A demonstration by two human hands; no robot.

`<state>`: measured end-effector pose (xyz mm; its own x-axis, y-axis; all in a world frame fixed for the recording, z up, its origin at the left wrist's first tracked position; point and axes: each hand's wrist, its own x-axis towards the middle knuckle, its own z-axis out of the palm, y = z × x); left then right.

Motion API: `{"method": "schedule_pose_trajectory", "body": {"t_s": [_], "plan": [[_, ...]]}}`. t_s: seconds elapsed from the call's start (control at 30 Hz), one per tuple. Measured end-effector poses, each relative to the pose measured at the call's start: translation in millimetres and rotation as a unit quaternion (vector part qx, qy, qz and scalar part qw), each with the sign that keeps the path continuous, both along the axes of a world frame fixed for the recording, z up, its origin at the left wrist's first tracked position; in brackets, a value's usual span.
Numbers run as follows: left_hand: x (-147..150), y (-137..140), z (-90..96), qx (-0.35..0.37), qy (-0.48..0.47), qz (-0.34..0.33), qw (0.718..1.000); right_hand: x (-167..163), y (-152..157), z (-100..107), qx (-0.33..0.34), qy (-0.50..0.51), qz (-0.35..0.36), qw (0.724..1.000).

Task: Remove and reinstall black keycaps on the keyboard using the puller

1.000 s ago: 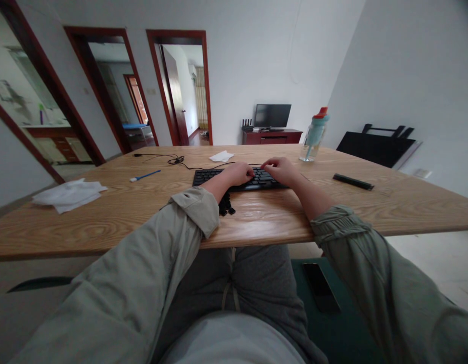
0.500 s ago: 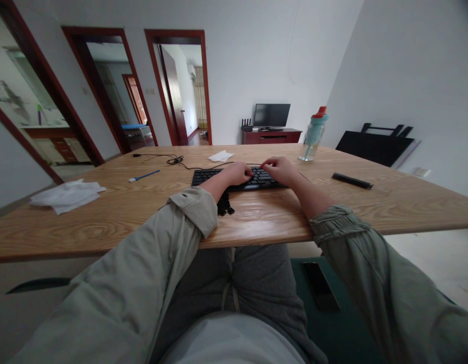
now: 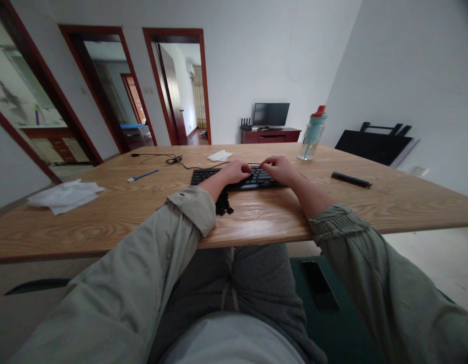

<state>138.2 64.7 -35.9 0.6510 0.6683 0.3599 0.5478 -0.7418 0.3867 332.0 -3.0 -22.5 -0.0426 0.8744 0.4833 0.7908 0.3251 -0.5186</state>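
Observation:
A black keyboard (image 3: pixel 256 183) lies on the wooden table in front of me, partly covered by both hands. My left hand (image 3: pixel 237 172) rests over its middle with curled fingers, the fingertips down at the keys. At the keyboard's back edge, my right hand (image 3: pixel 280 170) has its thumb and fingers drawn together; anything between them is too small to make out. A little heap of loose black pieces, which look like keycaps (image 3: pixel 224 204), lies just in front of the keyboard beside my left forearm.
On the table (image 3: pixel 264 217) are white tissues (image 3: pixel 67 196), a blue brush (image 3: pixel 143 176), a coiled cable (image 3: pixel 174 160), a small white paper (image 3: pixel 220 155), a water bottle (image 3: pixel 313 134) and a long black strip (image 3: pixel 351 180). A phone (image 3: pixel 319 285) lies on the green seat at my right.
Both hands stay at nearly the same spots on the keyboard. The view has shifted very slightly; nothing else visibly moved.

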Motion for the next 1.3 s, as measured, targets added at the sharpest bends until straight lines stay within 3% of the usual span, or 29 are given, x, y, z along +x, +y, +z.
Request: {"method": "schedule_pose_trajectory", "body": {"t_s": [0.37,0.83,1.07,1.3], "plan": [[2,-9,7.1,0.055,0.086,0.012,0.995,3,5,-3,-0.001,0.002,0.009,1.0],[5,-22,14.9,0.149,0.221,0.004,0.964,0,1,-2,-0.02,-0.007,0.001,1.0],[10,-27,19.3,0.135,0.252,0.023,0.958,2,3,-3,-0.02,-0.01,-0.004,1.0],[-17,-27,35.2,0.099,0.195,0.018,0.976,1,0,-3,-0.016,-0.009,0.026,1.0]]}}
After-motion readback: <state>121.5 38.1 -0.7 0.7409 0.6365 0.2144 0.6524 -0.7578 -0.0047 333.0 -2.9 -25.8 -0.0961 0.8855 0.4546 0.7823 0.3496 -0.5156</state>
